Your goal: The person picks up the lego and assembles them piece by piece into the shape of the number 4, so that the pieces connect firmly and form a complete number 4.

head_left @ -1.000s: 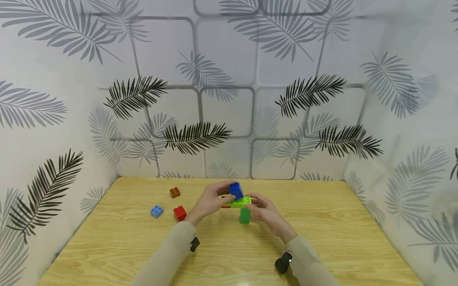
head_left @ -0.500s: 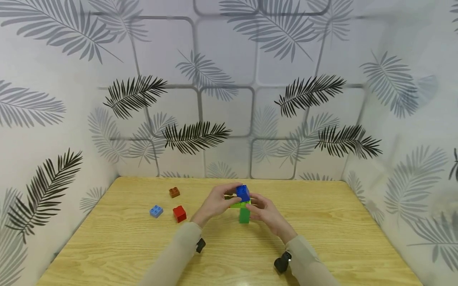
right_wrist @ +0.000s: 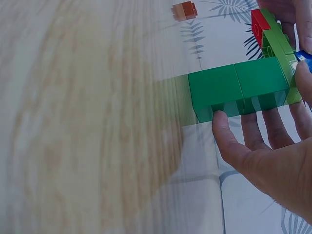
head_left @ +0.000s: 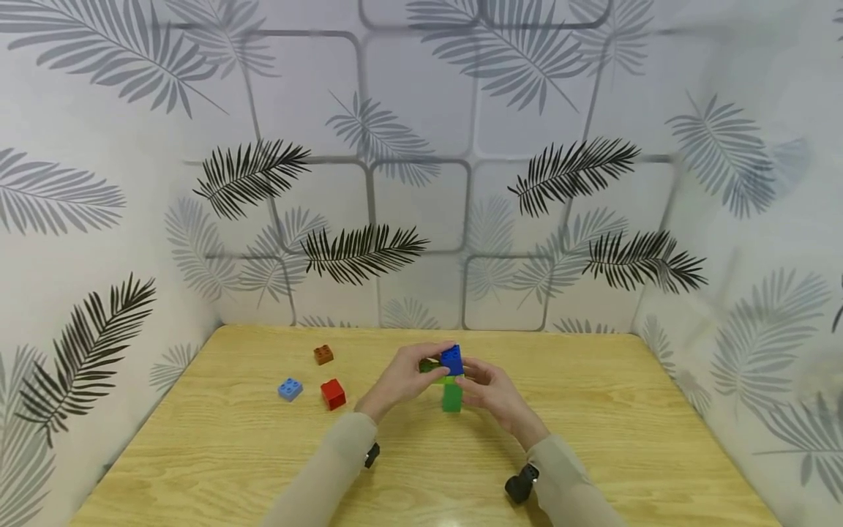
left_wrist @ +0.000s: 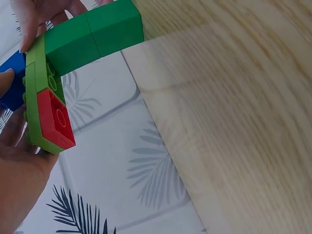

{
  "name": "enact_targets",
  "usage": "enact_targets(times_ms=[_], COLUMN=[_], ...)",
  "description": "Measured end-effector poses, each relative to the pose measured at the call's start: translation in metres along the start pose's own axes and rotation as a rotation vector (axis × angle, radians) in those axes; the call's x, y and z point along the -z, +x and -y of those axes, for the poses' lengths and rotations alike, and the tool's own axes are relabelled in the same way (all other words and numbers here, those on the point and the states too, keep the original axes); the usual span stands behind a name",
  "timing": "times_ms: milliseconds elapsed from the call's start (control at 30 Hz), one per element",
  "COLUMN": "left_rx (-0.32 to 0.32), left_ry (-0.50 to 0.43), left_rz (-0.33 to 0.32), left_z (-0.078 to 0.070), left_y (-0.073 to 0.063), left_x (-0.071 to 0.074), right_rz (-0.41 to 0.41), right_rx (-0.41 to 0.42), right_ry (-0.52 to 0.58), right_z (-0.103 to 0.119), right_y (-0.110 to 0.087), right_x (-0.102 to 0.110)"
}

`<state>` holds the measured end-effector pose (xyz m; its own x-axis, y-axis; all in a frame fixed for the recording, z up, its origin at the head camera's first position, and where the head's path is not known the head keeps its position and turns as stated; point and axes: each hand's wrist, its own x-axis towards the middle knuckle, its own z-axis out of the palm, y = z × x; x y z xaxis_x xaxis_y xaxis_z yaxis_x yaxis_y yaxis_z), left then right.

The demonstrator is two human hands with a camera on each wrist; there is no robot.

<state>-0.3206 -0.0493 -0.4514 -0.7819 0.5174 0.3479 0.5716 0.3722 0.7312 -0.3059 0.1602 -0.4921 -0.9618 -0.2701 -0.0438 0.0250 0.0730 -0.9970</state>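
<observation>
Two hands meet over a small block build, a little right of the middle of the surface (head_left: 593, 417) and nearer its far edge than its visible near part. The left hand (head_left: 405, 377) pinches a dark blue block (head_left: 451, 359) between thumb and fingers, closed to just that block's width. The right hand (head_left: 498, 401) curls around the upright green column (head_left: 451, 395) from the side of the right edge, its thumb near the top and its fingers spaced along the blocks.

What counts most here, I judge, is how the blue block sits over the column. From the head it lies straight above the column's top, at that end of the light-green bar (left_wrist: 32, 92); whether its studs are fully seated cannot be told. The column's long axis is vertical, its foot on the surface. The bar's long axis lies crosswise, reaching from the column's top toward the left edge and partly hidden by the left hand. A red piece (left_wrist: 54, 117) sits beneath the bar's outer end, clear of the surface, so that end overhangs. The left hand is nearer to this overhang, the right to the column.

Toward the far left corner lie a loose red block (head_left: 332, 394), a light blue block (head_left: 290, 389) and a brown block (head_left: 323, 355), well apart from the build.
</observation>
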Motion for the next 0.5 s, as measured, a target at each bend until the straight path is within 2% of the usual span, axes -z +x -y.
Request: enact_targets(times_ms=[267, 500], left_rx=[-0.012, 0.036], left_ry=[0.091, 0.132], left_rz=[0.011, 0.055], left_z=[-0.005, -0.011], left_y=[0.000, 0.003], left_x=[0.001, 0.003], right_rz=[-0.005, -0.002], right_rx=[-0.017, -0.003], right_ry=[0.022, 0.025], right_z=[0.000, 0.000], right_y=[0.000, 0.001], right_x=[0.000, 0.000])
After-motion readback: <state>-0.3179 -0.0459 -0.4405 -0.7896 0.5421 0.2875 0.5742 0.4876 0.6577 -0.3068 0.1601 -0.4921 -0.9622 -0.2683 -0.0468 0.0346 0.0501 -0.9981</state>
